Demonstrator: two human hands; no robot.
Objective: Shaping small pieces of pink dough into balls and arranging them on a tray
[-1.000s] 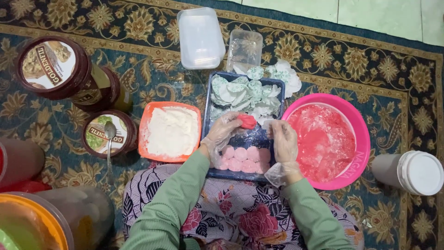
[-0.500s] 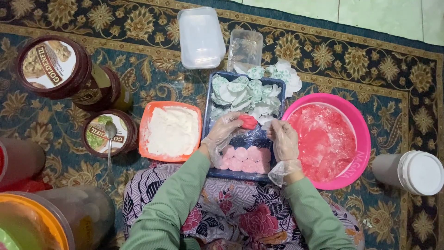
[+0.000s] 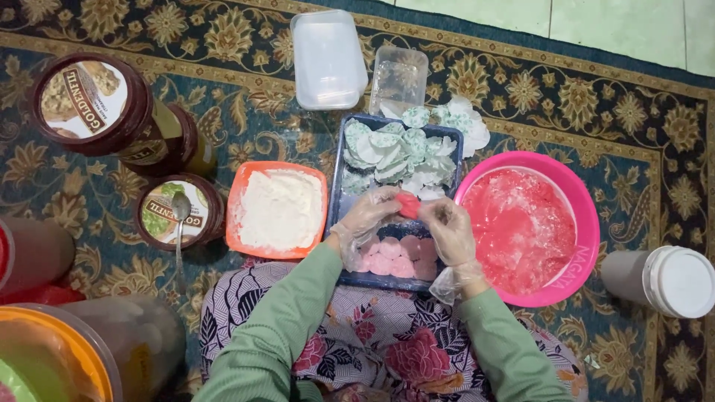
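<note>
Both my hands wear clear plastic gloves and meet over a blue tray point(image 3: 337, 195). My left hand point(image 3: 369, 217) and my right hand point(image 3: 447, 232) pinch a small red-pink dough piece point(image 3: 408, 205) between their fingertips. Below them in the tray lie several pink dough rounds point(image 3: 393, 257). The tray's far half holds a heap of pale green-and-white folded pieces point(image 3: 395, 155). To the right a pink bowl point(image 3: 588, 223) holds pink dough. An orange tub of white flour point(image 3: 277, 208) stands left of the tray.
Two clear plastic containers point(image 3: 328, 59) sit beyond the tray. Brown-lidded jars point(image 3: 89, 104) stand at left, one point(image 3: 177, 216) with a spoon on its lid. A white-lidded jar point(image 3: 663, 281) lies at right. An orange-rimmed container point(image 3: 52, 357) is at bottom left. All rest on a patterned carpet.
Hands have stayed over the tray, fingers working the red-pink piece slightly; nothing else has moved.
</note>
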